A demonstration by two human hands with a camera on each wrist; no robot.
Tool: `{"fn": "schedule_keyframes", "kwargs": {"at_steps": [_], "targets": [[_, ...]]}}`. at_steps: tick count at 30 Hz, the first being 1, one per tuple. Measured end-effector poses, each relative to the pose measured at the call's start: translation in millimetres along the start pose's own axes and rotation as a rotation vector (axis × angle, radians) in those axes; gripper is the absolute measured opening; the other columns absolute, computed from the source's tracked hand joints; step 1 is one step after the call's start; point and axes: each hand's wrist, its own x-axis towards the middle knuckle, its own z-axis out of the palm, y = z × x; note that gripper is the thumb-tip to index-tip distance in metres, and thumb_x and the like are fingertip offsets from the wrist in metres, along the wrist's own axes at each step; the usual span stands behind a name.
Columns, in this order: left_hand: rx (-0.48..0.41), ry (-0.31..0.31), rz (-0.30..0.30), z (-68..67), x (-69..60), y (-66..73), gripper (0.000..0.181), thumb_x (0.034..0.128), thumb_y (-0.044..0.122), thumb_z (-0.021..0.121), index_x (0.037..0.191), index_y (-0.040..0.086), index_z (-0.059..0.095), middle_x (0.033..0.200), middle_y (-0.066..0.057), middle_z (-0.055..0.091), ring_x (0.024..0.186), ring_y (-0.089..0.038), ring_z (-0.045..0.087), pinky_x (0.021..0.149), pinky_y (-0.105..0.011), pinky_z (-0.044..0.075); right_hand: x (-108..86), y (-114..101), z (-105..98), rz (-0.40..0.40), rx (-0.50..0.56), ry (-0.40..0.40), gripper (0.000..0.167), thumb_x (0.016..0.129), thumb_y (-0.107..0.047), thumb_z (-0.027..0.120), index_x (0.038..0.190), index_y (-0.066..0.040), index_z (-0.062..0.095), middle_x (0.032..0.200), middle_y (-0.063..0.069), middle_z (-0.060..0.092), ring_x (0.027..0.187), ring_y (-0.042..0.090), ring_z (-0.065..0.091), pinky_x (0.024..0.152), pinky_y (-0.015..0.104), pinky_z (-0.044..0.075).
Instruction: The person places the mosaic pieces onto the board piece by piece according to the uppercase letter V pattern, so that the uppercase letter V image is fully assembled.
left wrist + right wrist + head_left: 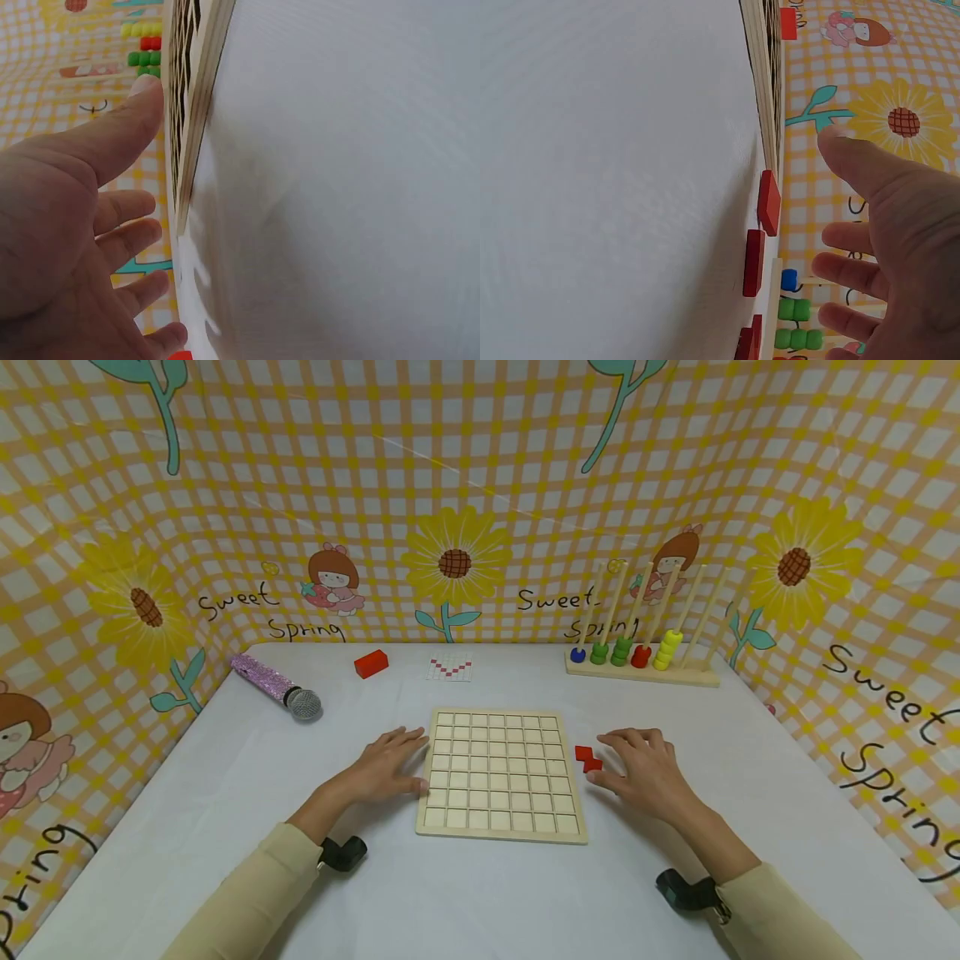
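Observation:
A light wooden grid board [501, 837] lies flat on the white table, its square cells bare. At its left edge is my left hand [386, 767], thumb and fingers spread; whether the fingertips touch the wood I cannot tell. To the right of the board lie small red square tiles [583, 753]. My right hand [641, 772] hovers around them with fingers apart and nothing held. The right wrist view has several red tiles [754, 262] standing out beside the board's edge, apart from the right thumb and fingers.
Along the back stand a glittery microphone [273, 683], a red block [371, 664], a small grid card with a red pattern [450, 667] and a peg rack with colored beads [641, 672]. Checked cloth walls [465, 443] enclose the table.

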Motion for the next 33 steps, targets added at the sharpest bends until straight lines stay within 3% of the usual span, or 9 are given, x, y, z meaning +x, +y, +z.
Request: {"fn": "schedule_keyframes", "kwargs": {"at_steps": [18, 33], "targets": [[-0.114, -0.062, 0.069, 0.7, 2.3, -8.2, 0.077, 0.0826, 0.035, 0.071, 0.145, 0.007, 0.035, 0.156, -0.009, 0.028, 0.145, -0.037, 0.015, 0.115, -0.06, 0.014, 5.9, 5.6, 9.8, 0.009, -0.001, -0.013, 0.048, 0.078, -0.032, 0.074, 0.118, -0.006, 0.063, 0.116, 0.017, 0.06, 0.108, 0.04, 0.041, 0.089, 0.055, 0.033], [-0.105, -0.08, 0.077, 4.1, 7.5, -12.3, 0.075, 0.0818, 0.034, 0.072, 0.144, 0.009, 0.038, 0.156, -0.005, 0.027, 0.146, -0.034, 0.014, 0.115, -0.058, 0.014, 8.6, 11.2, 14.9, 0.017, -0.016, -0.015, 0.033, 0.079, -0.023, 0.072, 0.107, -0.006, 0.069, 0.108, 0.015, 0.065, 0.103, 0.039, 0.045, 0.085, 0.055, 0.035]]}}
